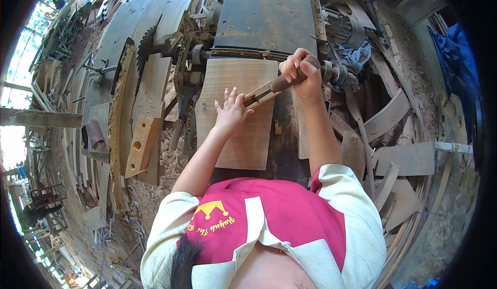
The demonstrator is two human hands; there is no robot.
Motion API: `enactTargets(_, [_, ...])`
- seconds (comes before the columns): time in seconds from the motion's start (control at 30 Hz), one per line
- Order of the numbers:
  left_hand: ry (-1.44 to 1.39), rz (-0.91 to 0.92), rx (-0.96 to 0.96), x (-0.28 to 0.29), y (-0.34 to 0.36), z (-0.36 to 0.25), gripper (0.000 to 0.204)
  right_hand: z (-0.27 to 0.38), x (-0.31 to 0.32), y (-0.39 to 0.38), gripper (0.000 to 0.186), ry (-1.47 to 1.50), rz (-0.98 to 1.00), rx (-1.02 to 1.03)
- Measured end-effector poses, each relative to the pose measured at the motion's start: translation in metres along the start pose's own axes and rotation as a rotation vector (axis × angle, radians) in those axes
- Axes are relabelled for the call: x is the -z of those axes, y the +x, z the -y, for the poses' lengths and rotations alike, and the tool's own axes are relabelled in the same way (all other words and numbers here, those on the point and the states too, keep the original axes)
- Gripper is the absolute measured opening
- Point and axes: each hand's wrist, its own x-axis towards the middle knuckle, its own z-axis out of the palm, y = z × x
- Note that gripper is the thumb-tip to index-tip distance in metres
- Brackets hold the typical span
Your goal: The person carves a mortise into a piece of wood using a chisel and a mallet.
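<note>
1. Left hand [231, 112]: fingers spread flat, palm down on the pale wood panel [235, 110], gripping nothing, just pressing near the panel's right edge
2. Right hand [300, 71]: fingers wrapped tight round the dark rounded handle of a wooden tool [266, 92], at 2 o'clock from the left hand
3. Tool shaft runs from the right fist down toward 8 o'clock; its pale forked tip sits just beside the left fingertips, over the panel
4. Panel lies on the dark steel counter [266, 15], roughly frame centre, long side running 12 to 6
5. Circular saw blade [145, 43] at 10 o'clock from the panel, well apart from both hands
6. Pale block with a round hole [141, 145] at 9 o'clock of the panel
7. Offcut planks [404, 159] piled at 3 to 4 o'clock, off the counter
</note>
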Motion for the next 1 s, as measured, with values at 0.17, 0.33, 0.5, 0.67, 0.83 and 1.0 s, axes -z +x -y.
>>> enactTargets(0.17, [-0.014, 0.008, -0.002, 0.001, 0.000, 0.000, 0.058, 0.000, 0.002, 0.004, 0.029, 0.010, 0.032, -0.031])
enactTargets(0.33, [-0.027, 0.010, 0.001, 0.001, -0.001, 0.000, 0.059, 0.002, 0.004, 0.005, 0.029, 0.025, 0.072, -0.058])
enactTargets(0.5, [-0.044, 0.012, 0.006, 0.000, -0.003, -0.001, 0.059, 0.001, 0.012, 0.013, 0.029, 0.056, 0.194, -0.097])
enactTargets(0.67, [-0.051, 0.009, -0.016, 0.001, -0.002, 0.001, 0.060, -0.003, 0.063, 0.012, 0.027, 0.267, 0.193, -0.097])
enactTargets(0.83, [-0.048, 0.049, -0.007, 0.003, 0.000, 0.001, 0.060, -0.016, 0.095, -0.019, 0.030, 0.361, -0.101, -0.003])
enactTargets(1.0, [-0.047, 0.047, 0.005, 0.003, -0.002, 0.000, 0.059, -0.009, 0.079, -0.017, 0.032, 0.279, -0.118, 0.013])
